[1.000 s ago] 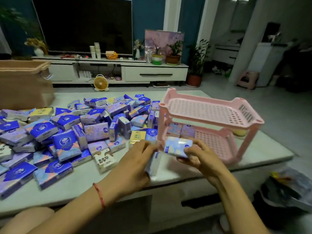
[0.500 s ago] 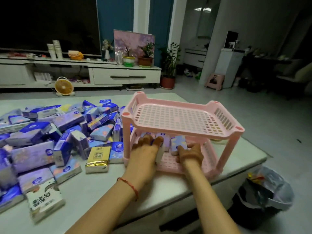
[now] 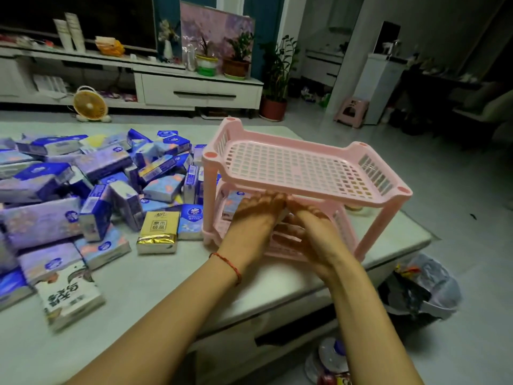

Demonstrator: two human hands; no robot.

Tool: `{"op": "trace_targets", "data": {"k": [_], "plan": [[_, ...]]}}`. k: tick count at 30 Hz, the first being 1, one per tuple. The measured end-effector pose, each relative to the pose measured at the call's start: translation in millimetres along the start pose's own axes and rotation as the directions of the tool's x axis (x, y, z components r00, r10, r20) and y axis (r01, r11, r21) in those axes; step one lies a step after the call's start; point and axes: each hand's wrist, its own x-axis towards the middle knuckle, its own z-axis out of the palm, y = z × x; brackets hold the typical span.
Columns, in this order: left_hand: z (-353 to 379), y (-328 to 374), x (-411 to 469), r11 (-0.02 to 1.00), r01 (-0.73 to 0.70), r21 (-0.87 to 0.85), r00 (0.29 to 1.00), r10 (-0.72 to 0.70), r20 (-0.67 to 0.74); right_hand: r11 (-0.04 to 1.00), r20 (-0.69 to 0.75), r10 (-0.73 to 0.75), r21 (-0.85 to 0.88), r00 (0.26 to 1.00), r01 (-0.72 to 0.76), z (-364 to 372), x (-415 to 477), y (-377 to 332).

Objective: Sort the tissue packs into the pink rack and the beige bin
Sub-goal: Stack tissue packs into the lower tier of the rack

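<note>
The two-tier pink rack [image 3: 294,141] stands on the right part of the white table. Both hands reach into its lower tier, fingertips hidden under the top tier. My left hand [image 3: 255,223] holds a tissue pack [image 3: 283,215]; only the pack's pale edge shows between the hands. My right hand [image 3: 316,237] lies with straight fingers against that pack. Another pack [image 3: 231,202] sits at the lower tier's left end. A heap of blue and purple tissue packs [image 3: 111,176] covers the table's left. The beige bin is out of view.
A gold pack [image 3: 159,227] lies just left of the rack. A white pack with black characters [image 3: 69,295] lies near the table's front edge [image 3: 277,301]. A bagged waste bin [image 3: 424,287] stands on the floor at the right.
Both hands carried packs from in front of the rack into its lower tier and pushed further in. The view has swung right, so the beige bin left the frame.
</note>
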Motion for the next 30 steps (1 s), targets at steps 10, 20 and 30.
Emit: {"op": "trace_targets", "data": {"k": [10, 20, 30], "plan": [[20.8, 14.6, -5.7, 0.980, -0.001, -0.200, 0.992, 0.025, 0.121, 0.935, -0.507, -0.299, -0.326, 0.809, 0.142, -23.8, 25.0, 12.7], [42.4, -1.9, -5.8, 0.998, 0.012, 0.068, 0.947, -0.033, 0.320, 0.750, -0.541, -0.264, -0.636, 0.799, -0.183, -37.7, 53.6, 30.9], [33.5, -6.4, -7.1, 0.934, 0.352, 0.051, 0.931, -0.356, 0.077, 0.267, -0.234, -0.420, -0.955, 0.877, -0.128, -38.9, 37.7, 34.1]]}}
